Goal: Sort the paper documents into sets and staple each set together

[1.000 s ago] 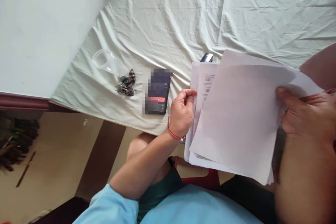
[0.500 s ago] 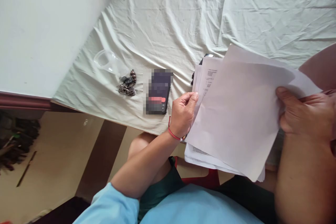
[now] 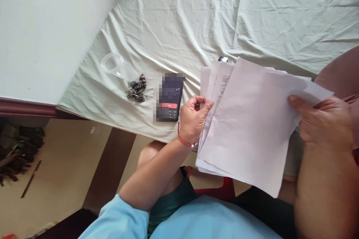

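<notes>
table (image 3: 196, 18): under a creased white cloth (image 3: 266, 15).
papers (image 3: 246, 127): held over the table's near edge; the sheets lie closer together than half a second ago, and their top edge is lower.
right hand (image 3: 322, 123): thumb on top, fingers gripping the papers' right edge, as before.
left hand (image 3: 193, 119): fingers curled, pinching the papers' left edge.
phone (image 3: 169, 97): unmoved, just left of the left hand.
beads (image 3: 136, 89): unmoved, left of the phone.
dark thing (image 3: 223, 59): only a tip shows above the papers.

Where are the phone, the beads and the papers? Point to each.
phone (image 3: 169, 97): head view, middle of its screen.
beads (image 3: 136, 89): head view, middle of the bunch.
papers (image 3: 246, 127): head view, blank top sheet.
</notes>
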Action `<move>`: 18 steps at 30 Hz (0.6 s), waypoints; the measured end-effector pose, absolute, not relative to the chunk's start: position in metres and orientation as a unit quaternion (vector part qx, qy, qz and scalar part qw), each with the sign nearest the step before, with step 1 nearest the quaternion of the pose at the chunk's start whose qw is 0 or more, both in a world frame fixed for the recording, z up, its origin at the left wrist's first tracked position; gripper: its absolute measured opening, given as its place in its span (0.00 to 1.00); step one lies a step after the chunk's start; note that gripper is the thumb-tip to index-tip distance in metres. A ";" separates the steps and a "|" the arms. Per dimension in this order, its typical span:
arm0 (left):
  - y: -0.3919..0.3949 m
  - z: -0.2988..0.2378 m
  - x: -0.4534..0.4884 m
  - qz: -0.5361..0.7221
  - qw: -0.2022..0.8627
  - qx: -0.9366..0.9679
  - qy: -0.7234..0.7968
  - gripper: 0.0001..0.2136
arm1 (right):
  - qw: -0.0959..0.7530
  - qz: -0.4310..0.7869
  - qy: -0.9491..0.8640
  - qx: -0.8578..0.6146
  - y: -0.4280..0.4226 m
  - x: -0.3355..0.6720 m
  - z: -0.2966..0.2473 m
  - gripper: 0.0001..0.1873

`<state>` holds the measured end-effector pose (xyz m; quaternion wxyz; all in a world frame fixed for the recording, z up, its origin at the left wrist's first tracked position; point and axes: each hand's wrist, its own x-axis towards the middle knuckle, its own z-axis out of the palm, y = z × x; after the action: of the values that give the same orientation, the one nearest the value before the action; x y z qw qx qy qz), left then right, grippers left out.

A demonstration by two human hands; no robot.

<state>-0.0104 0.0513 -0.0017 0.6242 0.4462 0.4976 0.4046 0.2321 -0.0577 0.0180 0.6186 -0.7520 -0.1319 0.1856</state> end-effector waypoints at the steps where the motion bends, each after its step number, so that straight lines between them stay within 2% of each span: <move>1: 0.052 -0.002 -0.011 0.405 0.628 0.447 0.491 0.16 | 0.617 0.181 -0.142 -0.753 -0.059 0.234 0.016 0.17; 6: 0.053 -0.002 -0.011 0.404 0.646 0.455 0.461 0.14 | 0.623 0.117 -0.160 -0.757 -0.062 0.242 0.006 0.14; 10: 0.053 -0.002 -0.012 0.417 0.632 0.457 0.467 0.13 | 0.699 0.065 -0.103 -0.704 -0.055 0.244 0.004 0.18; 14: 0.053 -0.001 -0.013 0.412 0.637 0.443 0.478 0.16 | 0.770 0.133 -0.118 -0.613 -0.052 0.239 0.012 0.16; 18: 0.053 0.000 -0.013 0.402 0.672 0.428 0.451 0.15 | 0.751 0.189 -0.161 -0.611 -0.062 0.247 0.015 0.19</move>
<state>-0.0132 0.0534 -0.0001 0.6719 0.4277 0.4514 0.4024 0.2465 -0.0616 0.0148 0.7514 -0.6112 -0.1613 0.1894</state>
